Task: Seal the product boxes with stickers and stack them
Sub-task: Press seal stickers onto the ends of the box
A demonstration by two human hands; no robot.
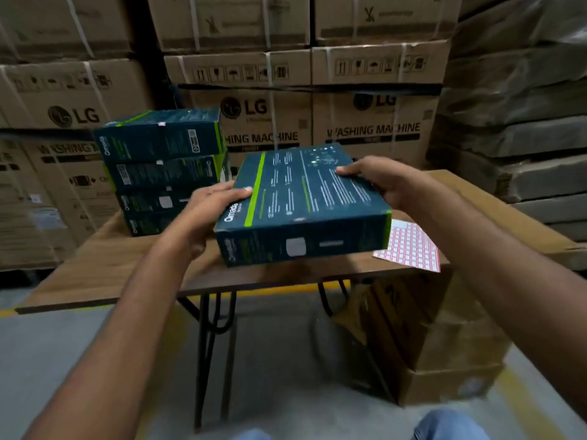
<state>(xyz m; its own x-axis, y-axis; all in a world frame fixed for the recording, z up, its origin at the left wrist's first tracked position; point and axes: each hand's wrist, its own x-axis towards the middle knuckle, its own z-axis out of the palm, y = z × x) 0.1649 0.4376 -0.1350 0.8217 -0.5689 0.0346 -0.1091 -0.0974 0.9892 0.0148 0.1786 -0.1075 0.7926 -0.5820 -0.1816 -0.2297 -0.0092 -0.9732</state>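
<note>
Washing-machine cartons [374,128] wall in a wooden surface [104,265] on thin metal legs in a warehouse aisle. Above its near middle, a flat teal box [305,198] is held level between both hands. The left hand [216,201] grips the left edge with its thumb on top, and the right hand [374,179] clasps the far right side the same way. Whether the box's underside touches the wood, I cannot tell.

A stack [162,173] of four like boxes stands at the back left, and its top box sits askew. The likely trouble is there: adding a fifth box to that crooked top could tip or slide the pile, more so if it lands off-centre. The carry also crosses open surface, so a loose grip on the slick cardboard could drop a corner. The sticker sheet [409,246] lies just right of the box, partly under it and overhanging the near edge. A brush from the box or a forearm could sweep it to the floor.

The box is dark teal with a bright green stripe and fine pale print on top. A small white sticker [296,247] shows on its near side, so that flap looks sealed. The corners look slightly scuffed.
</note>
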